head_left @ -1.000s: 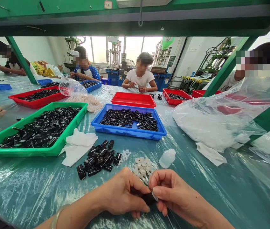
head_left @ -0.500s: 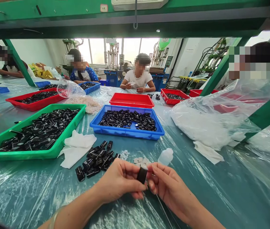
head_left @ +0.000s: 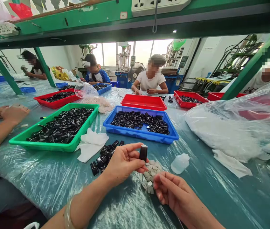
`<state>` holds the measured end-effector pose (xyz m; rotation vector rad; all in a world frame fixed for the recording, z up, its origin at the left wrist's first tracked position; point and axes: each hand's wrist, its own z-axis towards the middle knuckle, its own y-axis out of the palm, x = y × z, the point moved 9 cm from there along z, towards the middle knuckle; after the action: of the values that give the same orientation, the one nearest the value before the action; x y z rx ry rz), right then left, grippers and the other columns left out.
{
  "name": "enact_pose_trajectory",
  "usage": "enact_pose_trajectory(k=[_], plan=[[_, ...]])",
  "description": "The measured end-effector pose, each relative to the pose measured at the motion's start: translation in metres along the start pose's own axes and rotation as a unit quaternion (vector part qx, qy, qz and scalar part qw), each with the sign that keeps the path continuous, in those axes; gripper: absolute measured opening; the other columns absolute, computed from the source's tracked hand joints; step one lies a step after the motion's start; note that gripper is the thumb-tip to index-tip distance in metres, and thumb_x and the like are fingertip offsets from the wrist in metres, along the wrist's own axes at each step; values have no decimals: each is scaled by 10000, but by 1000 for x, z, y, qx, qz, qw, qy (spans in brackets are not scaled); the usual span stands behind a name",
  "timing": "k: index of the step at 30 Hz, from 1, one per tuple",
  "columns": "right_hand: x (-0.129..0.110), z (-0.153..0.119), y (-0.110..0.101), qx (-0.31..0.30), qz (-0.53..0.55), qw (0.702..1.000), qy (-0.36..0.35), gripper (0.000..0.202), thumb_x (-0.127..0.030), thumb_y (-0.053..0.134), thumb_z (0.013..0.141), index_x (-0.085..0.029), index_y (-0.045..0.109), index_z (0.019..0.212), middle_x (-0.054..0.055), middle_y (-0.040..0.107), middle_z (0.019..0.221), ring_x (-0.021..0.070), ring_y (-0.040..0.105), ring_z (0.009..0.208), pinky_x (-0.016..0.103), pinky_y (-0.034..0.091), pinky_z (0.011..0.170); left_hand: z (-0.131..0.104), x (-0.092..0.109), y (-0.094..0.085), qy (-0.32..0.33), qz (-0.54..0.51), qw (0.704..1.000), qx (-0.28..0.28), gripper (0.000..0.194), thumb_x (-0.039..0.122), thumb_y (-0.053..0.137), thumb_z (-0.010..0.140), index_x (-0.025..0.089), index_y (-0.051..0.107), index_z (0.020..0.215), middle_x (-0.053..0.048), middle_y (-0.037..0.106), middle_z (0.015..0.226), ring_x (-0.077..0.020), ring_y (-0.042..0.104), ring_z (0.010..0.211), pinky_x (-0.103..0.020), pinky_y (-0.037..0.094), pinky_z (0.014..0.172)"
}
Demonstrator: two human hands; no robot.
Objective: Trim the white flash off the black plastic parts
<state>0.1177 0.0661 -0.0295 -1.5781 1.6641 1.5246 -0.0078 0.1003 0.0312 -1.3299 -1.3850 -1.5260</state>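
Note:
My left hand (head_left: 121, 163) pinches a small black rectangular piece (head_left: 143, 153) with a pale top end, held upright above the table. Just below it is a heap of small whitish pieces (head_left: 153, 170). My right hand (head_left: 173, 192) is at the right edge of that heap, fingers curled and pressed together; whatever they grip is hidden. To the left, partly behind my left hand, lies a loose pile of glossy black pieces (head_left: 102, 156). A small translucent bottle (head_left: 180, 163) rests on its side to the right.
A blue tray (head_left: 139, 135) and a green tray (head_left: 53, 147) hold many black pieces. A white cloth (head_left: 90, 143) lies between them. Clear plastic bags (head_left: 225, 130) stand right. Another person's hands (head_left: 15, 114) are at left. A green shelf beam (head_left: 96, 24) crosses overhead.
The view has turned left. My hands have separated: the left lifts the black piece up and away, while the right is now lower, beside the whitish pieces. A thin rod showed under my right hand before.

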Motion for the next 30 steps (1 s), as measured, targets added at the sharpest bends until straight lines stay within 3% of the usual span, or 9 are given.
enact_pose_trajectory(k=[6,22,26,30], plan=[[-1,-1,1,0,-5,1000,0,297,-429,754,684,-145,674,712,7,619,655,76,521,540,195,378,505,2,-1,-6,2,-1,1000,20,492,107,698,629,66,520,1086,-82,705,758,-133,665,580,-207,518,554],[1,2,-1,9,-9,1000,-7,310,-437,787,630,-148,682,673,4,623,638,72,523,530,185,389,504,6,1,-12,30,-22,999,26,358,149,710,649,79,621,988,-109,714,809,-138,674,614,-185,524,543],[4,4,-3,11,-10,1000,1,310,-443,800,606,-159,697,680,2,627,633,68,520,524,174,394,495,11,5,-31,41,-24,995,90,264,180,695,684,67,638,915,-111,712,758,-138,665,559,-183,519,491],[11,6,-12,55,-5,998,16,327,-454,835,533,-183,713,670,12,653,652,79,531,539,173,421,502,15,24,-68,78,-18,977,197,179,118,635,734,69,624,905,-82,699,725,-115,658,558,-174,522,519]])
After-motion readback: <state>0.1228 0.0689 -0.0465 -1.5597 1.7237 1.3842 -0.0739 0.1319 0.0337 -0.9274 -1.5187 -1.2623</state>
